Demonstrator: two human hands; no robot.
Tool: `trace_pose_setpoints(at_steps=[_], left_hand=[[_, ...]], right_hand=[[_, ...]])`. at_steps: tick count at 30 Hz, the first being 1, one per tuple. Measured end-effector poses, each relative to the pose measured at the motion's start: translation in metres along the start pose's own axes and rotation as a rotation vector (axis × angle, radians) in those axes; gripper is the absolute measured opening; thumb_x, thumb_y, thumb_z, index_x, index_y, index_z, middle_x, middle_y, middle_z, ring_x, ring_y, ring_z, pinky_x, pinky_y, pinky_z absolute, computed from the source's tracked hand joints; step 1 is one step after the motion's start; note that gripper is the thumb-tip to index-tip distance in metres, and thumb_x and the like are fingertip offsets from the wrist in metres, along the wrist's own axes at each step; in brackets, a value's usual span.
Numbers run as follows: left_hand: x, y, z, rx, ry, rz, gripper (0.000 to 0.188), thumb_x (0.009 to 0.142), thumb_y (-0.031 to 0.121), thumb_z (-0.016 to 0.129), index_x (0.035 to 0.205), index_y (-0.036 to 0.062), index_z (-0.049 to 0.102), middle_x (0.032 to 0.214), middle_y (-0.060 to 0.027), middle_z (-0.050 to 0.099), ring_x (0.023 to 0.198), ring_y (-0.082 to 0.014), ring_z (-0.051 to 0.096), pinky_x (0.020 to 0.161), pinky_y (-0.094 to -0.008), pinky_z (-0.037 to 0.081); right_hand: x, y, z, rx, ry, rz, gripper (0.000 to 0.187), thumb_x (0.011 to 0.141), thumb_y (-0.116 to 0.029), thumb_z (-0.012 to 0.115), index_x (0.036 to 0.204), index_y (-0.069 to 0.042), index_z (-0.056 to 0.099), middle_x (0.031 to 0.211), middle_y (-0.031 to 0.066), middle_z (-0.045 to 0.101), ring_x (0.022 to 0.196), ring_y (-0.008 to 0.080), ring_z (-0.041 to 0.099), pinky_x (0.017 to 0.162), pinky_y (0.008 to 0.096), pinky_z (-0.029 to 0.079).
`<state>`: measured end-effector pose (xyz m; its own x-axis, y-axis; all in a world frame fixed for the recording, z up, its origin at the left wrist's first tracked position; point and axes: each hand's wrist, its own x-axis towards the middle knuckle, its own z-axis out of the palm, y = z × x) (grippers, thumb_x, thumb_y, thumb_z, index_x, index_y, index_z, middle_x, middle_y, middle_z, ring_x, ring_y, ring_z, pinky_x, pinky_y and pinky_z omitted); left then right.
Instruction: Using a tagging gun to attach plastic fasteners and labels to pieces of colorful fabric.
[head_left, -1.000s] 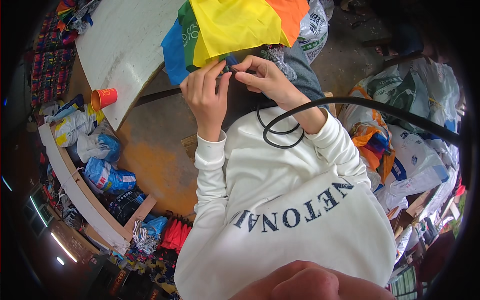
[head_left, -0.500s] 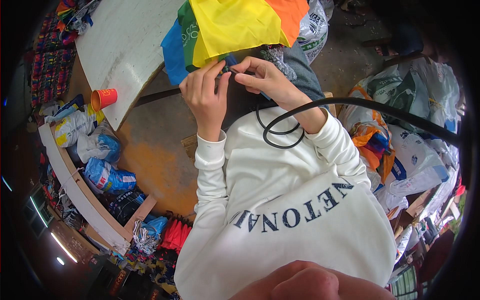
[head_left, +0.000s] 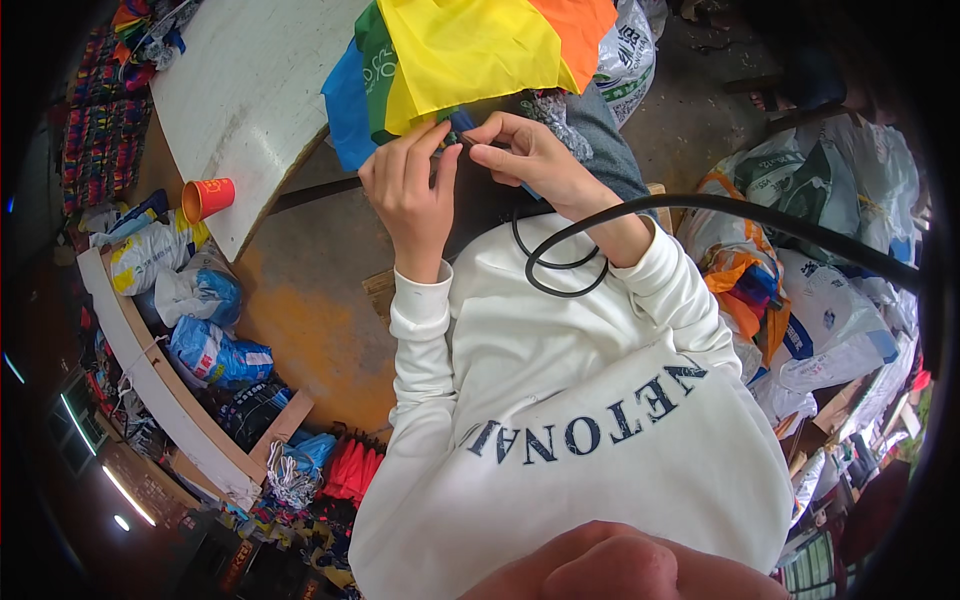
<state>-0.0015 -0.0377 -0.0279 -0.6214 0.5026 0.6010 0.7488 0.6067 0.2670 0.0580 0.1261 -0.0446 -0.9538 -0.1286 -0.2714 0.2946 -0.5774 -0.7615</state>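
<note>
A multicoloured cloth (head_left: pixel 475 55) with blue, green, yellow and orange panels spreads over my lap at the top of the view, like an umbrella canopy. At its near edge, my left hand (head_left: pixel 412 190) has its thumb and fingers drawn together on the cloth's lower fold. Close beside it, my right hand (head_left: pixel 535 165) pinches thumb against forefinger. Something small and dark shows between the two hands, too small to name. The fingertips of both hands nearly meet, and the cloth partly hides them.
A white table (head_left: pixel 240 90) stands at the left with a red paper cup (head_left: pixel 208 198) at its edge. Stuffed plastic bags (head_left: pixel 820 320) crowd the right side; more bags (head_left: pixel 215 350) lie at the left. A black cable (head_left: pixel 720 203) crosses my right forearm.
</note>
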Motion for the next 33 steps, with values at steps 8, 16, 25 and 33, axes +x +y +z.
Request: trace_pose_setpoints(at_steps=[8, 16, 25, 33], left_hand=[[0.000, -0.008, -0.009, 0.048, 0.002, -0.002, 0.020, 0.084, 0.014, 0.072, 0.103, 0.0117, 0.069, 0.103, -0.0003, 0.067, 0.089, -0.0211, 0.061, 0.085, -0.0347, 0.042], [-0.011, -0.034, -0.014, 0.087, -0.232, 0.172, 0.028, 0.076, 0.005, 0.072, 0.103, 0.0143, 0.069, 0.107, -0.0014, 0.062, 0.093, -0.0219, 0.060, 0.084, -0.0361, 0.044], [-0.016, -0.046, -0.002, 0.153, -0.402, 0.165, 0.025, 0.075, 0.009, 0.074, 0.099, 0.0119, 0.069, 0.096, -0.0085, 0.055, 0.091, -0.0266, 0.057, 0.077, -0.0384, 0.045], [-0.019, -0.036, 0.017, 0.152, -0.335, -0.004, 0.018, 0.078, 0.018, 0.077, 0.092, 0.0106, 0.069, 0.093, -0.0096, 0.056, 0.091, -0.0291, 0.056, 0.072, -0.0392, 0.040]], right_hand=[[0.000, 0.000, -0.001, -0.037, 0.088, -0.031, 0.025, 0.098, -0.023, 0.062, 0.111, -0.002, 0.056, 0.090, -0.0034, 0.052, 0.069, 0.0040, 0.042, 0.061, 0.0191, 0.035], [0.002, 0.002, -0.003, 0.031, 0.133, -0.009, 0.027, 0.099, -0.027, 0.058, 0.108, -0.002, 0.053, 0.095, 0.0007, 0.052, 0.068, 0.0065, 0.042, 0.063, 0.0209, 0.036], [0.001, 0.001, -0.005, 0.008, 0.134, 0.003, 0.025, 0.100, -0.026, 0.055, 0.104, -0.002, 0.052, 0.096, 0.0022, 0.053, 0.068, 0.0075, 0.042, 0.064, 0.0224, 0.037], [0.002, 0.001, -0.005, -0.006, 0.146, 0.020, 0.025, 0.100, -0.026, 0.055, 0.105, -0.002, 0.051, 0.097, 0.0029, 0.053, 0.068, 0.0077, 0.042, 0.064, 0.0224, 0.038]])
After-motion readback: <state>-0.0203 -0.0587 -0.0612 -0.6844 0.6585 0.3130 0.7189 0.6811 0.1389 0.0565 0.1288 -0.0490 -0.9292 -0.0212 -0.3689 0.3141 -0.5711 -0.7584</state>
